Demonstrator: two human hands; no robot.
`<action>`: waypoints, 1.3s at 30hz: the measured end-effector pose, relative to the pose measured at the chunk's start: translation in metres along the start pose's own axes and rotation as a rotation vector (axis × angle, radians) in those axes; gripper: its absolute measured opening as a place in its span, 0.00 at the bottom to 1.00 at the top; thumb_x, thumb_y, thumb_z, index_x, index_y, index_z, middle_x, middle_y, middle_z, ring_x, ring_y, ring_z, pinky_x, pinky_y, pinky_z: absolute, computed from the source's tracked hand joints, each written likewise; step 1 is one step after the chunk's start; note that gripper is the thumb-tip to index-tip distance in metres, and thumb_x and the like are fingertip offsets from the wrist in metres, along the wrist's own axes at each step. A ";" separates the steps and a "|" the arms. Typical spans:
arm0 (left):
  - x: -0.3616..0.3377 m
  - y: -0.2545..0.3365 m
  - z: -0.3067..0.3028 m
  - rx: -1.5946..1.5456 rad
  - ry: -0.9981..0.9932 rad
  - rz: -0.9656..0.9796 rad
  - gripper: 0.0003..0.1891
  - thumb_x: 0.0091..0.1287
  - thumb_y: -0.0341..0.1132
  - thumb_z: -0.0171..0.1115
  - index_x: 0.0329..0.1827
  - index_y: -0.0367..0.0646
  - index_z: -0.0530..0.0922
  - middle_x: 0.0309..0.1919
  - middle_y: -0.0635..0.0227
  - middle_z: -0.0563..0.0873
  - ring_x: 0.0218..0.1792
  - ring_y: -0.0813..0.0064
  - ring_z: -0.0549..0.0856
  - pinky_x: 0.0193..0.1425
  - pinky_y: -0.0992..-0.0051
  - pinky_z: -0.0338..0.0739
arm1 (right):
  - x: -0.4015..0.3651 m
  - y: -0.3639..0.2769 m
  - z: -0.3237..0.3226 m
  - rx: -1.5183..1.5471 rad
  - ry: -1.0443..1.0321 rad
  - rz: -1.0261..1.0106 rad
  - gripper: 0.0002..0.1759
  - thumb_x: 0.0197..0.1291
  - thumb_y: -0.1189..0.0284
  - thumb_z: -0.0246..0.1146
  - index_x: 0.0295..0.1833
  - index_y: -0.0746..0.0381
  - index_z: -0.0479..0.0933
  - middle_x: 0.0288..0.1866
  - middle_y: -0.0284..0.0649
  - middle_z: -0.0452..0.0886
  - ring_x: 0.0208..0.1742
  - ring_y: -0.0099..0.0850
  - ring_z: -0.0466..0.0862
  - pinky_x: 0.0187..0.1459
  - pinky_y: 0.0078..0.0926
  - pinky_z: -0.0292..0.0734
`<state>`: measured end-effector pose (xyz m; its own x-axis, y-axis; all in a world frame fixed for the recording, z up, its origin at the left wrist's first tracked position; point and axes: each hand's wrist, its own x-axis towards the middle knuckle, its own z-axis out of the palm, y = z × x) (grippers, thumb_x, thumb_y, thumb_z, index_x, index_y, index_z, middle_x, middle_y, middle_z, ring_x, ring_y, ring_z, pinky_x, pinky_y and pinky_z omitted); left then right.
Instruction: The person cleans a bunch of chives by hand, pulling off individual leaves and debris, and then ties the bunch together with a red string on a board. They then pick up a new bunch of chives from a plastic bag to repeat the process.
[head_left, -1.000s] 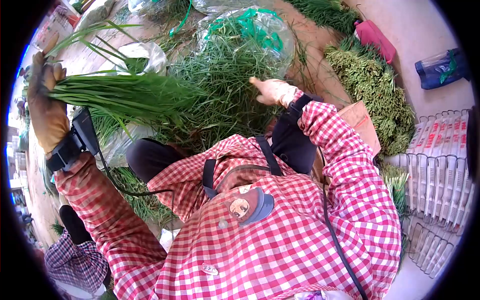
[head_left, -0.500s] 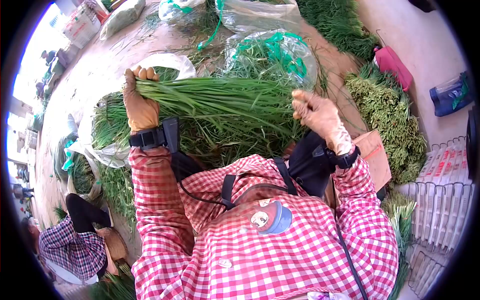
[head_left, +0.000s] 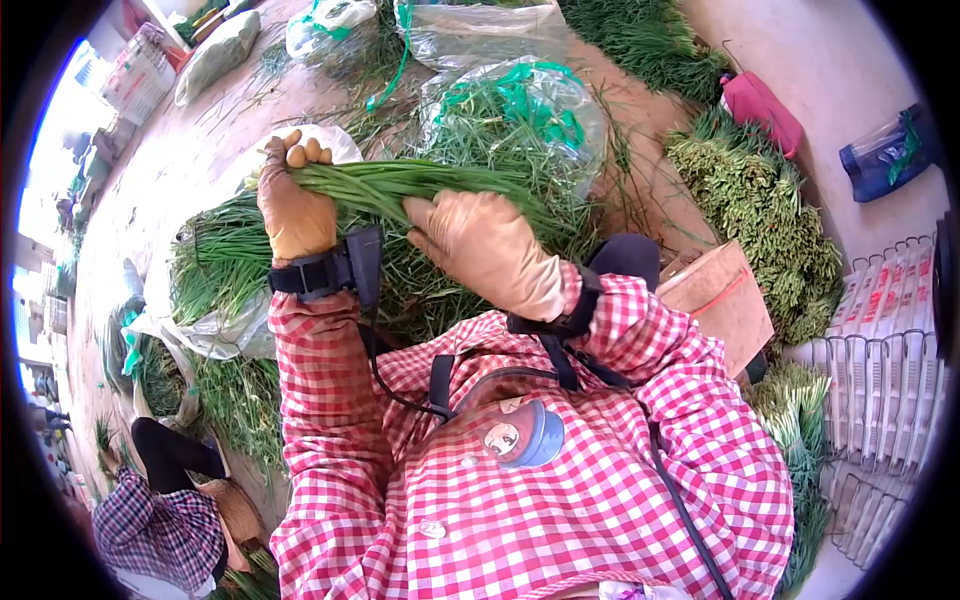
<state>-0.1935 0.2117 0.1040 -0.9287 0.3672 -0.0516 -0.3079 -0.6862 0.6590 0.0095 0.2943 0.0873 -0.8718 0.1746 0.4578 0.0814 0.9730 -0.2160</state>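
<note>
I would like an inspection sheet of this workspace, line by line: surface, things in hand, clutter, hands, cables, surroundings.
Surface: bare ground, strewn with loose green stalks.
Things in hand: bunch of green stalks, held roughly level.
Clutter: plastic bags of greens; pile of greens; cardboard box; pink case; blue bag.
Hands: left hand, gloved, closed around one end of the bunch; right hand, gloved, lies over the bunch, its grip hidden.
Cables: black cable runs from the left wrist strap toward the chest.
Surroundings: white wire racks at the right; another person in checked cloth, low left.
</note>
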 end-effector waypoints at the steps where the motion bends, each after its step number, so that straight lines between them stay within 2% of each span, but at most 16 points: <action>1: 0.004 0.004 -0.005 -0.021 -0.026 0.010 0.13 0.72 0.38 0.54 0.38 0.34 0.75 0.17 0.74 0.71 0.22 0.74 0.74 0.30 0.73 0.75 | -0.004 0.001 0.009 -0.030 0.005 -0.044 0.14 0.57 0.65 0.64 0.47 0.58 0.77 0.29 0.42 0.77 0.30 0.41 0.80 0.36 0.36 0.78; 4: 0.027 0.023 -0.033 0.001 -0.009 0.086 0.14 0.73 0.37 0.51 0.39 0.33 0.74 0.15 0.75 0.69 0.20 0.76 0.72 0.30 0.72 0.74 | -0.032 -0.002 0.007 0.441 -0.096 -0.067 0.09 0.58 0.67 0.60 0.36 0.62 0.77 0.28 0.45 0.77 0.31 0.43 0.81 0.35 0.38 0.78; 6: 0.039 0.037 -0.042 0.003 0.004 0.161 0.14 0.74 0.38 0.51 0.40 0.32 0.74 0.15 0.75 0.69 0.20 0.76 0.73 0.31 0.72 0.74 | -0.057 0.000 0.003 0.703 -0.512 0.103 0.09 0.60 0.67 0.56 0.38 0.61 0.78 0.35 0.47 0.82 0.37 0.46 0.83 0.40 0.41 0.79; 9: 0.050 0.040 -0.048 0.003 -0.012 0.149 0.14 0.74 0.38 0.50 0.40 0.33 0.74 0.16 0.74 0.70 0.22 0.74 0.74 0.33 0.72 0.74 | -0.077 0.011 0.007 0.440 -0.836 0.120 0.13 0.62 0.62 0.57 0.43 0.59 0.78 0.34 0.47 0.82 0.37 0.47 0.83 0.43 0.43 0.77; 12: 0.042 0.029 -0.025 0.008 0.034 0.125 0.13 0.73 0.37 0.50 0.37 0.34 0.73 0.17 0.72 0.71 0.23 0.72 0.75 0.33 0.72 0.75 | -0.033 0.010 -0.017 0.651 -0.719 0.274 0.18 0.62 0.57 0.59 0.47 0.60 0.75 0.37 0.48 0.83 0.42 0.44 0.84 0.44 0.40 0.76; 13: 0.040 0.023 -0.019 -0.019 0.037 0.117 0.13 0.73 0.37 0.50 0.36 0.34 0.74 0.17 0.72 0.71 0.23 0.72 0.75 0.33 0.71 0.75 | -0.025 0.006 -0.016 0.800 -0.584 0.286 0.30 0.60 0.52 0.61 0.59 0.63 0.71 0.48 0.54 0.81 0.51 0.43 0.82 0.50 0.35 0.76; 14: 0.036 0.016 -0.013 -0.044 0.040 0.110 0.13 0.73 0.36 0.50 0.36 0.34 0.74 0.17 0.72 0.72 0.23 0.72 0.75 0.34 0.71 0.75 | -0.017 0.004 -0.002 0.876 -0.567 0.263 0.48 0.60 0.53 0.64 0.74 0.69 0.50 0.64 0.52 0.72 0.62 0.38 0.75 0.62 0.30 0.70; 15: 0.034 0.012 -0.008 -0.068 0.041 0.103 0.13 0.73 0.36 0.51 0.35 0.35 0.74 0.17 0.72 0.72 0.23 0.72 0.75 0.34 0.71 0.75 | -0.008 -0.005 0.006 0.944 -0.625 0.286 0.52 0.59 0.54 0.66 0.75 0.69 0.45 0.67 0.54 0.69 0.63 0.39 0.74 0.63 0.30 0.68; 18: 0.040 0.003 -0.012 -0.114 -0.019 0.019 0.12 0.73 0.33 0.47 0.33 0.38 0.74 0.18 0.72 0.73 0.24 0.71 0.76 0.36 0.72 0.76 | -0.008 -0.037 0.032 1.471 -0.745 0.122 0.35 0.63 0.59 0.63 0.67 0.69 0.63 0.55 0.45 0.79 0.53 0.32 0.78 0.57 0.29 0.73; 20: 0.043 0.007 -0.021 -0.140 -0.062 -0.019 0.14 0.74 0.34 0.46 0.29 0.39 0.73 0.20 0.70 0.75 0.25 0.70 0.76 0.36 0.72 0.76 | -0.017 -0.041 0.031 1.470 -0.933 0.231 0.18 0.65 0.64 0.58 0.52 0.68 0.75 0.38 0.39 0.82 0.37 0.26 0.80 0.41 0.25 0.77; 21: 0.042 0.011 -0.025 -0.143 -0.090 -0.044 0.14 0.74 0.35 0.47 0.28 0.39 0.72 0.20 0.70 0.76 0.25 0.70 0.76 0.36 0.72 0.76 | -0.025 -0.041 0.018 1.451 -0.824 0.226 0.15 0.65 0.66 0.55 0.45 0.68 0.78 0.30 0.34 0.80 0.28 0.22 0.77 0.33 0.22 0.75; 24: 0.047 0.023 -0.038 -0.136 -0.078 -0.003 0.14 0.74 0.37 0.48 0.32 0.38 0.74 0.19 0.70 0.76 0.24 0.70 0.76 0.35 0.71 0.77 | -0.035 -0.013 -0.017 1.278 -0.928 0.221 0.16 0.66 0.64 0.55 0.48 0.66 0.78 0.28 0.37 0.82 0.31 0.23 0.81 0.37 0.24 0.77; 26: 0.045 0.031 -0.039 -0.097 -0.019 0.069 0.14 0.74 0.40 0.49 0.35 0.37 0.75 0.18 0.71 0.75 0.24 0.71 0.76 0.36 0.70 0.76 | -0.043 0.005 -0.038 1.076 -0.907 0.276 0.18 0.66 0.61 0.56 0.50 0.64 0.78 0.32 0.40 0.85 0.35 0.25 0.85 0.40 0.24 0.79; 30: 0.043 0.023 -0.028 -0.116 -0.052 0.009 0.14 0.74 0.39 0.49 0.38 0.35 0.75 0.18 0.71 0.73 0.24 0.71 0.76 0.35 0.71 0.76 | -0.019 0.005 -0.037 0.366 -0.041 0.053 0.22 0.61 0.54 0.61 0.51 0.60 0.76 0.34 0.42 0.81 0.37 0.37 0.83 0.40 0.36 0.77; 34: 0.010 0.004 0.005 -0.096 -0.090 -0.011 0.12 0.72 0.38 0.53 0.37 0.36 0.73 0.18 0.73 0.73 0.26 0.72 0.76 0.36 0.72 0.75 | 0.032 -0.012 -0.029 -0.145 0.228 -0.072 0.26 0.55 0.57 0.66 0.55 0.58 0.73 0.30 0.37 0.74 0.35 0.34 0.78 0.36 0.32 0.72; 39: -0.006 -0.001 0.012 -0.043 -0.120 0.011 0.14 0.72 0.40 0.54 0.38 0.35 0.75 0.23 0.68 0.79 0.27 0.72 0.80 0.34 0.74 0.77 | 0.038 0.005 -0.011 0.183 0.327 -0.081 0.14 0.58 0.64 0.66 0.44 0.62 0.80 0.30 0.37 0.79 0.32 0.32 0.80 0.35 0.31 0.74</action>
<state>-0.1845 0.2181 0.1128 -0.9013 0.4306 0.0472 -0.3093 -0.7161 0.6258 -0.0179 0.3070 0.1132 -0.6691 0.1663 0.7243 -0.0948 0.9476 -0.3052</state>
